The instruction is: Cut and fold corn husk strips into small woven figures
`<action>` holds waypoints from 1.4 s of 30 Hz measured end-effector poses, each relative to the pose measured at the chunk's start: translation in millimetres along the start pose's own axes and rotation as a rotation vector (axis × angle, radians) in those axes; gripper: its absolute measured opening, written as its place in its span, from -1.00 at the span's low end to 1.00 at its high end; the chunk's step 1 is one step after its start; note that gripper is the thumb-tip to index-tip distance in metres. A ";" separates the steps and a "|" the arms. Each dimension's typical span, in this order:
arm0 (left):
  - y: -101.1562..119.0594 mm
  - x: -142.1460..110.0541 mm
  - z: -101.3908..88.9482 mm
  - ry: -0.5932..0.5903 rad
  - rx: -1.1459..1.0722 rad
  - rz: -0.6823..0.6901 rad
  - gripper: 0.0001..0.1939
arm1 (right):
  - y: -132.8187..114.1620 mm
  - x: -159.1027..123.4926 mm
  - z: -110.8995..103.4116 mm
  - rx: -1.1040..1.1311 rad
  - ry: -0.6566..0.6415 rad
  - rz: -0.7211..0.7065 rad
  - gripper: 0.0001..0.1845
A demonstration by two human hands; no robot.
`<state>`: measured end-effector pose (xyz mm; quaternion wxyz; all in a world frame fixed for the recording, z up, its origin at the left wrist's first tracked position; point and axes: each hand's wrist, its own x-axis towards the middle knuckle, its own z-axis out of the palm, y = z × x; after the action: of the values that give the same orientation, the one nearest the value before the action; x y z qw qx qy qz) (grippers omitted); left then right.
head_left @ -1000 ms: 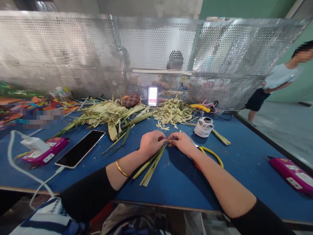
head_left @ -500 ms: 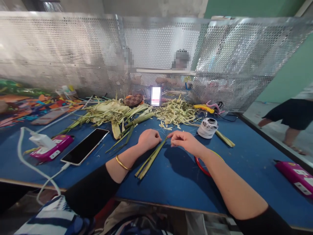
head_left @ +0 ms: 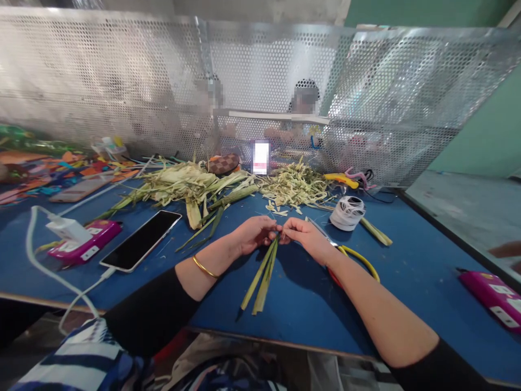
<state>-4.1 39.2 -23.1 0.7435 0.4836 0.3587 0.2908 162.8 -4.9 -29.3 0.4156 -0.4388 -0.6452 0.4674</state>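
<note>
My left hand (head_left: pixel 257 233) is closed, its fingertips pinching the gathered top of a few green husk strips (head_left: pixel 263 279). Their free ends fan out toward me over the blue table. Right against it, my right hand (head_left: pixel 299 234) is also closed, thumb and finger pressed together at the same tip. What it pinches is too small to make out. Scissors (head_left: pixel 358 256) with yellow and red handles lie partly under my right forearm. Beyond that wrist stands a spool of white thread (head_left: pixel 347 214), and a fine thread is faintly visible near the hands.
A heap of pale husks (head_left: pixel 175 187) and a pile of shredded bits (head_left: pixel 295 187) lie behind the hands. On the left are a charging phone (head_left: pixel 141 241) and a purple power strip (head_left: pixel 87 241). Another power strip (head_left: pixel 490 298) sits at right. A perforated metal screen (head_left: pixel 260 65) borders the back.
My hands have come together at the top of the strips; before, they were slightly apart. The strips' lower ends have swung right and spread. More of the scissors shows. A person at right has mostly left view.
</note>
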 end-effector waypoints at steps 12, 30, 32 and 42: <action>-4.2 0.6 3.7 0.101 0.430 0.163 -0.79 | 4.9 0.5 -3.6 -0.225 -0.053 0.002 -0.89; 0.4 -2.9 -2.9 0.072 0.233 -0.031 -0.81 | -3.5 -1.3 -6.0 -0.007 0.069 0.114 -0.82; -0.1 -2.0 -3.4 0.074 0.220 -0.037 -0.88 | -3.1 -1.1 -5.3 0.016 0.094 0.147 -0.82; 0.5 -7.7 3.1 0.002 0.443 0.034 -0.96 | 0.9 0.3 0.5 0.139 0.143 0.113 -0.76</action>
<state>-6.0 31.8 -19.9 0.6136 0.6409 0.4063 0.2181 162.4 -4.5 -30.3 0.4628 -0.4769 -0.5543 0.5012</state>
